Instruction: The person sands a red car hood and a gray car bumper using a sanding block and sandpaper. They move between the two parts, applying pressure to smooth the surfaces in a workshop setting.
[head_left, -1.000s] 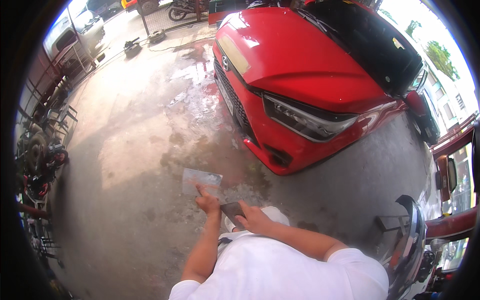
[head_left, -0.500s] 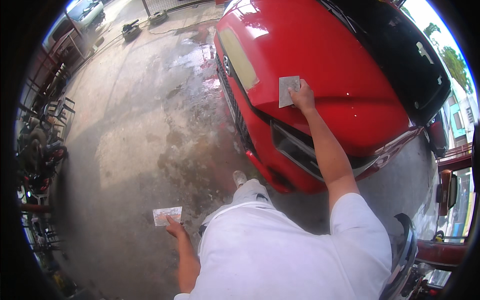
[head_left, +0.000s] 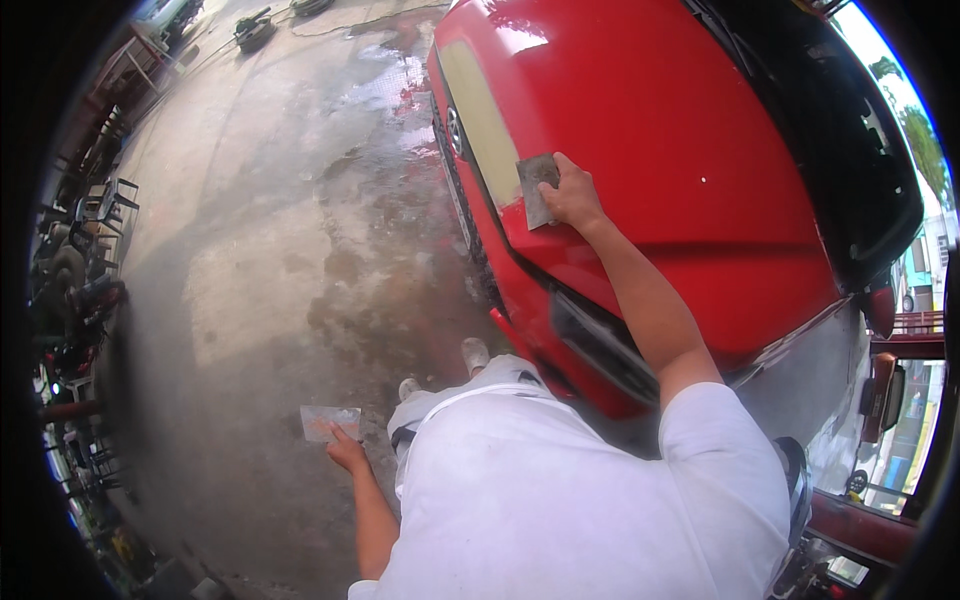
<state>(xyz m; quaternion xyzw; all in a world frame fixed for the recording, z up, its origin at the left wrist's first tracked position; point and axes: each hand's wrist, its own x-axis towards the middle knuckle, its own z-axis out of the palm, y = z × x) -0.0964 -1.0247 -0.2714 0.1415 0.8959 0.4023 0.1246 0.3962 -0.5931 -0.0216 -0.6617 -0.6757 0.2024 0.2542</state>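
A red car's hood (head_left: 640, 130) lies ahead of me, and a pale yellow-green strip of body filler (head_left: 480, 120) runs along its front edge. My right hand (head_left: 574, 198) grips a flat grey putty spreader (head_left: 532, 192), thumb on its face. That spreader overlaps the near end of the strip; whether its edge touches the paint I cannot tell. Low at my left side, my left hand (head_left: 347, 450) holds a thin whitish plate (head_left: 318, 422) with orange-pink smears, its fingers lying across one corner. The plate is held over the floor, away from the car.
Below the hood sits the headlight (head_left: 600, 340), close to my right forearm. Wet concrete floor (head_left: 260, 290) spreads to the left. Chairs (head_left: 115, 205) and dark clutter line the far left side. Dark tyre-like objects (head_left: 254, 32) lie at the back, and a dark red beam (head_left: 860, 525) stands at right.
My right hand has carried the spreader left across the hood to the near end of the filler strip. My left hand still holds the plate in nearly the same place.
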